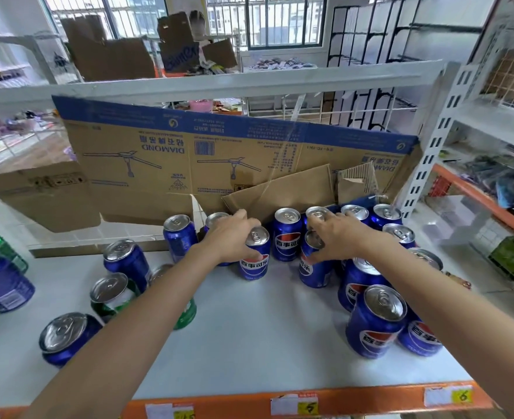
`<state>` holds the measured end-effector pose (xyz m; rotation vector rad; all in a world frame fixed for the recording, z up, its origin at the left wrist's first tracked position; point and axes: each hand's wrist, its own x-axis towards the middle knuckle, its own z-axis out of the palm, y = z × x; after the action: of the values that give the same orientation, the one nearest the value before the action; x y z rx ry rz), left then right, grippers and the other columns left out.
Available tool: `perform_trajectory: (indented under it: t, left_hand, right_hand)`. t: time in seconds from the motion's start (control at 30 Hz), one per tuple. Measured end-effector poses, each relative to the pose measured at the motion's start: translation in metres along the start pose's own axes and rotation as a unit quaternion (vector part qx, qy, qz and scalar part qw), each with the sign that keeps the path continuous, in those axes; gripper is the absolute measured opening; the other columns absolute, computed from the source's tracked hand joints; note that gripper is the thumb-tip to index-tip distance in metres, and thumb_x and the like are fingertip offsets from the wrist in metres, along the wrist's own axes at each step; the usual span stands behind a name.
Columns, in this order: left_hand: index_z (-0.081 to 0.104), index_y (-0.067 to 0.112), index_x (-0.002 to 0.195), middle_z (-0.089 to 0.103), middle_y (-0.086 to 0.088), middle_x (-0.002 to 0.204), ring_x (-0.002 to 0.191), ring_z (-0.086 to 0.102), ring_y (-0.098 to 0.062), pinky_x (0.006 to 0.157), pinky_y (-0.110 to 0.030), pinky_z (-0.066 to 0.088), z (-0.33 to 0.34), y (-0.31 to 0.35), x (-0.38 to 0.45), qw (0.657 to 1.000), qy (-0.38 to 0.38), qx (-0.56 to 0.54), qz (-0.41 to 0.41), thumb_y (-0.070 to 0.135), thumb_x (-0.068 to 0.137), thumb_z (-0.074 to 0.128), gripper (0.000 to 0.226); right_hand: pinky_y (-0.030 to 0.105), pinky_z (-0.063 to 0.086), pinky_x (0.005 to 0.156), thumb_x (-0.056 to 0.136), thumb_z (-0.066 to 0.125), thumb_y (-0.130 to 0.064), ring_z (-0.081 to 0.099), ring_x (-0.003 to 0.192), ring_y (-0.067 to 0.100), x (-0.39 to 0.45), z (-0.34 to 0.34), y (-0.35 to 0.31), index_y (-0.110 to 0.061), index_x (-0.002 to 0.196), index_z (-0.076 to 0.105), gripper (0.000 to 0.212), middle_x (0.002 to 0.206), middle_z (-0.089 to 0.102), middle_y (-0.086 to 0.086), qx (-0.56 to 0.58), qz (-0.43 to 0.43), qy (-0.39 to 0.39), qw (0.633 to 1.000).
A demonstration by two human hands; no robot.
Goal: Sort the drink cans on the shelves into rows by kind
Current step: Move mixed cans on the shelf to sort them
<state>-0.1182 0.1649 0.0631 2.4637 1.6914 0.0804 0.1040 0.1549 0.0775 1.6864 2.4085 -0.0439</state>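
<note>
Shelf (249,343): white deck, cardboard sheet (189,158) propped along the 12 o'clock edge. Blue cola cans (376,322) cluster from 12 to 3 o'clock; green cans (110,297) mixed with blue ones at 9 o'clock, unsorted. Left hand (231,237) curls round one blue can (254,255); right hand (337,237) curls round a neighbouring blue can (313,264). Risk: cans stand touching, so shifting either could topple neighbours; forearms could sweep the cans at 8 o'clock.
</note>
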Motion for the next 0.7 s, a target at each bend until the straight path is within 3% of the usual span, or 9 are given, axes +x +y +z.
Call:
perform_trajectory:
  t: [0.1,0.37,0.63,0.7]
  left_hand:
    - [0.052,0.031,0.126,0.045,0.001,0.106,0.101,0.053,-0.023,0.077,-0.034,0.043,-0.001,0.009,0.0,0.999,0.006,-0.035,0.032,0.042,0.073,0.076,0.06]
    - [0.059,0.026,0.12,0.039,0.001,0.096,0.098,0.051,-0.022,0.079,-0.032,0.04,0.011,0.037,0.01,0.99,0.026,-0.13,0.045,0.04,0.077,0.073,0.047]
    - [0.05,0.022,0.133,0.042,-0.002,0.119,0.112,0.05,-0.025,0.092,-0.039,0.044,0.027,0.057,0.011,0.987,0.055,-0.153,0.011,0.038,0.083,0.068,0.056]
    - [0.048,0.02,0.135,0.04,-0.001,0.116,0.109,0.051,-0.025,0.091,-0.041,0.045,0.03,0.057,0.01,0.986,0.068,-0.151,0.001,0.038,0.084,0.067,0.058]
  right_hand:
    - [0.043,0.032,0.101,0.077,0.066,-0.054,0.047,0.12,0.03,-0.001,-0.005,0.006,-0.016,0.135,0.034,0.076,0.134,0.05,0.01,-0.012,-0.001,0.013,1.0]
    - [0.035,0.03,0.104,0.079,0.069,-0.03,0.034,0.126,0.029,-0.005,0.007,0.012,-0.009,0.141,0.027,0.078,0.144,0.031,0.013,0.022,-0.016,0.019,0.999]
    - [0.031,0.031,0.102,0.081,0.069,-0.02,0.032,0.127,0.026,-0.009,0.007,0.017,-0.013,0.145,0.026,0.078,0.147,0.028,0.006,0.07,-0.036,0.012,0.997]
    - [0.032,0.031,0.104,0.081,0.068,-0.019,0.031,0.129,0.026,-0.01,0.008,0.017,-0.014,0.145,0.025,0.077,0.147,0.028,0.005,0.07,-0.04,0.015,0.997]
